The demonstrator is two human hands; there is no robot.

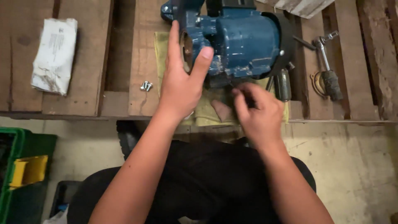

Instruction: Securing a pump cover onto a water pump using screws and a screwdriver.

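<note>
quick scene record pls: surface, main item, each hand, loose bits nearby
surface: wooden pallet, yellow cloth under the work
main item: blue pump lying on the cloth
left hand: flat against the pump's open end, thumb on the body
right hand: fingers curled just below the pump; what they pinch cannot be told
loose bits: two bolts, ratchet, white packet
floor: green bin

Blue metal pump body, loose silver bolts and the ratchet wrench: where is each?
Blue metal pump body [244, 39]: head view, on its rounded housing.
Loose silver bolts [146, 86]: head view, on the pair's middle.
Ratchet wrench [322, 54]: head view, on its metal shaft.
</note>
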